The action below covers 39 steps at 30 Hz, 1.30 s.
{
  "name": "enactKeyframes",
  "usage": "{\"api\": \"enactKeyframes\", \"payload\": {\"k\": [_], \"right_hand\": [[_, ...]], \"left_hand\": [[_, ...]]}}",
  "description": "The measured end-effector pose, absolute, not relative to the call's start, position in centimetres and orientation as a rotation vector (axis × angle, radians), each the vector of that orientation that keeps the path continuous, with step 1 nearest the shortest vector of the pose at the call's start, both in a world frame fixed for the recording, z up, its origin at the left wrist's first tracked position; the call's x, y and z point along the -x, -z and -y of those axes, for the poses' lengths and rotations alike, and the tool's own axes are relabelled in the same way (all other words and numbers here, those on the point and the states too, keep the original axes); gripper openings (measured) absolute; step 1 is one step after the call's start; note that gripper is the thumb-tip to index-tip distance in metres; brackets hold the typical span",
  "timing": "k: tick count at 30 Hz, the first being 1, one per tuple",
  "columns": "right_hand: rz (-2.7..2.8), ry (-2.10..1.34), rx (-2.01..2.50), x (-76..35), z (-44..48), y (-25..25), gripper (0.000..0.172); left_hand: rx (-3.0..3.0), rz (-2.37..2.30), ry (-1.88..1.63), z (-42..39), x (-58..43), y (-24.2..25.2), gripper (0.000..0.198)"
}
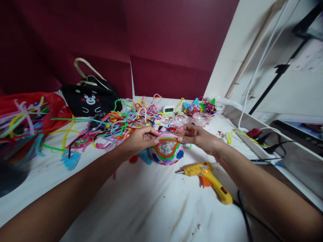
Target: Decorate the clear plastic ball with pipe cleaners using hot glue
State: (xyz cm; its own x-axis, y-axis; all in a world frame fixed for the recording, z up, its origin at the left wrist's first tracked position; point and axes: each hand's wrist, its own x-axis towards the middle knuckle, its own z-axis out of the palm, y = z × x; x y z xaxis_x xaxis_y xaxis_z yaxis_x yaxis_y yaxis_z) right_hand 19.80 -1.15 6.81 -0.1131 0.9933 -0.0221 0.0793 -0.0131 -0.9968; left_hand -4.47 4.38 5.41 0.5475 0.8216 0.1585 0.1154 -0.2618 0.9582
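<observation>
A round craft piece covered in coloured pipe cleaners (167, 149) rests on the white table, banded in pink, green and orange around a speckled grey patch, with blue discs at its sides. My left hand (144, 138) pinches its upper left edge between thumb and fingers. At the upper right edge, my right hand (193, 136) pinches it the same way. Both hands seem to be on the pink strip along the top. A yellow glue gun (205, 176) lies in front of my right forearm, its nozzle pointing left.
Behind the hands spreads a tangle of loose pipe cleaners (126, 117). A red bag (57, 111) of more stands left, beside a black bear-face bag (88, 99). Further back are a small digital clock (168, 109) and two finished-looking craft pieces (193, 107). Cables and a tray (254, 126) line the right.
</observation>
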Motion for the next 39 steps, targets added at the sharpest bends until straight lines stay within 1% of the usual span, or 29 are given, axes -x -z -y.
{"api": "enactKeyframes", "payload": {"k": [4,7,10,13,15,17,19,21,24,26,29,32,35,39], "right_hand": [[1.326,-1.270,1.233,-19.8,1.2,-7.1,0.045],[1.331,-1.191,1.269,-19.9,1.4,-7.3,0.043],[1.415,-0.984,1.340,-20.8,2.6,-7.7,0.039],[1.627,-0.704,1.476,-22.2,5.4,-8.0,0.030],[1.820,-0.514,1.691,-23.2,7.9,-7.7,0.024],[1.969,-0.435,1.875,-24.0,10.3,-7.0,0.022],[2.004,-0.374,2.036,-24.5,12.3,-5.9,0.019],[1.966,-0.382,2.153,-24.6,13.5,-4.5,0.019],[1.917,-0.501,2.183,-24.4,14.2,-2.9,0.020],[1.903,-0.509,2.196,-24.1,14.1,-2.4,0.019],[1.871,-0.525,2.213,-24.1,14.0,-2.0,0.022],[1.824,-0.644,2.150,-24.6,13.8,-1.6,0.027],[1.827,-0.770,2.100,-25.1,13.6,-1.4,0.025],[1.814,-0.835,2.102,-25.1,13.6,-1.7,0.026]], "left_hand": [[-1.714,-0.793,-0.828,-4.3,4.4,-5.3,0.041],[-1.729,-0.784,-0.816,-4.3,4.4,-5.3,0.044],[-1.735,-0.793,-0.808,-4.3,4.5,-5.4,0.045],[-1.736,-0.806,-0.808,-4.2,4.5,-5.4,0.044],[-1.737,-0.802,-0.817,-4.3,4.5,-5.4,0.042],[-1.737,-0.796,-0.821,-4.4,4.5,-5.3,0.040],[-1.742,-0.791,-0.820,-4.4,4.5,-5.2,0.038],[-1.751,-0.781,-0.826,-4.4,4.5,-5.2,0.037],[-1.758,-0.769,-0.834,-4.3,4.4,-5.3,0.035],[-1.758,-0.768,-0.833,-4.2,4.3,-5.4,0.035],[-1.771,-0.771,-0.833,-4.3,4.3,-5.3,0.035],[-1.786,-0.778,-0.827,-4.3,4.4,-5.3,0.035],[-1.790,-0.782,-0.815,-4.1,4.4,-5.5,0.038],[-1.811,-0.791,-0.816,-3.9,4.4,-5.7,0.041]]}}
